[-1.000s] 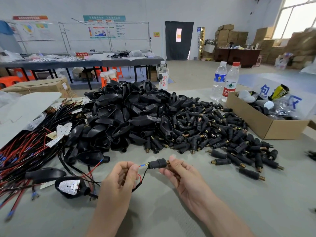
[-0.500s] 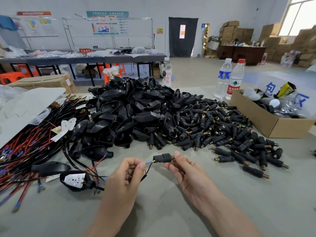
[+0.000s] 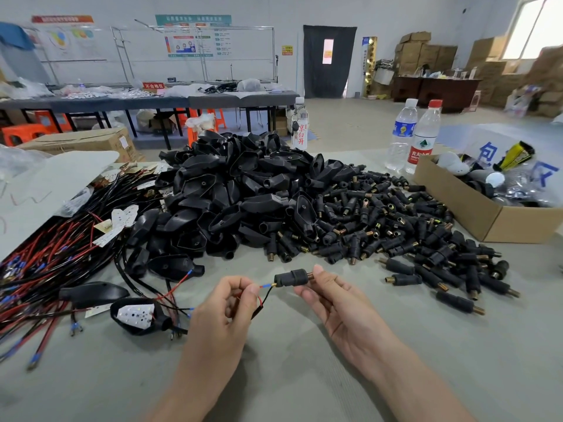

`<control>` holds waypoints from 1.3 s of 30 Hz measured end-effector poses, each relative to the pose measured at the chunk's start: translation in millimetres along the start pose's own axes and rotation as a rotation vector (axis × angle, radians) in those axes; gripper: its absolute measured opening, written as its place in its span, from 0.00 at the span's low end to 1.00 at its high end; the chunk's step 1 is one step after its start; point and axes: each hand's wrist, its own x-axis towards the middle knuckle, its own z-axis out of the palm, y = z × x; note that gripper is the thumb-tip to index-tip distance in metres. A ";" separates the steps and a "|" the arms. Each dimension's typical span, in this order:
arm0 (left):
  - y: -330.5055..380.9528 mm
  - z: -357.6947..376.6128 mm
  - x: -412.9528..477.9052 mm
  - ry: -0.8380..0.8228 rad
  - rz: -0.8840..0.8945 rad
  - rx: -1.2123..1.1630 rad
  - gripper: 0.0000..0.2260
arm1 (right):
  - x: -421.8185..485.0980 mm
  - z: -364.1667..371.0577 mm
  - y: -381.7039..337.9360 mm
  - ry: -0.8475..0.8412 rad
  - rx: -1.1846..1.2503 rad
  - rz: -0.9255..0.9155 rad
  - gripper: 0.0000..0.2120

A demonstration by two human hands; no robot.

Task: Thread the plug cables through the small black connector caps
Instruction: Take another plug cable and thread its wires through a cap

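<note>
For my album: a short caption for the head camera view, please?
Left hand pinches a cable whose tip meets a black cap held by the right hand; heap of caps behind.

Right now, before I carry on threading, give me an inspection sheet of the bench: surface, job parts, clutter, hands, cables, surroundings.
Surface: grey table, bare near the person.
Job's things: one connector cap held above the table, blue wire tip at its left end; heap of loose caps right of centre; pile of larger black housings behind.
Clutter: open cardboard box at right; two water bottles beside it; third bottle behind the pile.
Grippers: left hand pinches the cable; right hand pinches the connector cap.
Cables: red and black bundle spread at left.
Surroundings: long tables, stacked cartons, dark curtain.
</note>
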 end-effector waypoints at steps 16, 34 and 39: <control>4.9 -3.3 -1.3 -0.015 0.053 0.062 0.09 | -8.1 4.8 0.8 -0.020 0.013 -0.017 0.20; 13.9 -1.9 -3.7 -0.028 0.025 0.011 0.09 | -13.1 8.7 0.7 -0.062 0.057 0.056 0.24; 14.0 -4.0 -3.3 -0.052 0.050 0.061 0.11 | -12.8 6.3 0.4 -0.070 0.073 0.083 0.30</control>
